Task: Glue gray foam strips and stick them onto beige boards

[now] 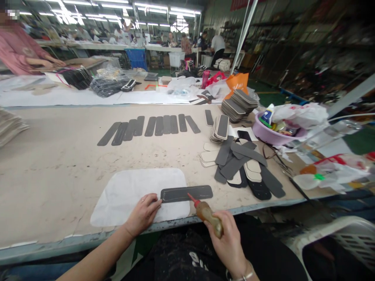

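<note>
A dark grey rounded strip point(202, 191) lies near the table's front edge, its left part over a white sheet point(117, 199). Thin pale lines run along its surface. My left hand point(144, 212) rests on the sheet, fingers bent and close together, with the fingertips holding the strip's left end. In my right hand point(227, 238) is a yellowish squeeze glue bottle point(208, 216) with a red nozzle. The bottle is tilted, and its tip meets or hovers just over the middle of the strip; I cannot tell which.
Several grey strips point(166, 125) lie in a row farther back. To the right are a loose pile of grey and cream pieces point(240, 160), stacked pieces point(221, 128) and a purple basin point(263, 132). A white plastic chair point(336, 226) stands at right. A co-worker point(22, 48) is at far left.
</note>
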